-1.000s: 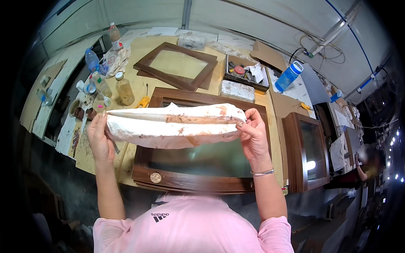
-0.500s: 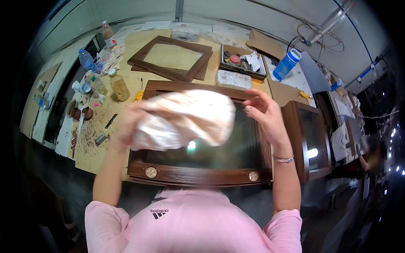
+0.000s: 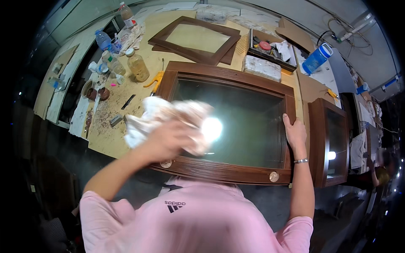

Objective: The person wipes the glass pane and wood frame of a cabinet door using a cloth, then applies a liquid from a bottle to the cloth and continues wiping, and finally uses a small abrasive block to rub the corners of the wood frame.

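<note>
A dark brown wooden cabinet door [image 3: 236,78] with a glass pane lies flat in front of me, stacked on something at its near edge. My left hand [image 3: 168,139] is closed on a white cloth [image 3: 147,118] with brownish stains. Both are smeared by motion over the door's left side, and the cloth covers part of the glass there. With the thumb on top of the frame, my right hand [image 3: 296,133] grips the door's right edge. Round metallic discs sit at the frame's near corners, one of them [image 3: 274,176] plainly visible.
Bottles, including a jar of yellowish liquid [image 3: 138,67], and brown-stained cups [image 3: 103,93] stand left. A yellow-handled tool [image 3: 155,82] lies near the door. Behind are brown frames [image 3: 228,52], a toolbox [image 3: 274,63] and a blue bottle [image 3: 317,59]. Another glazed door [image 3: 319,143] stands right.
My left hand has brought the bunched cloth down toward the near left of the door. My right hand has moved from above the glass to the door's right edge. The view has shifted.
</note>
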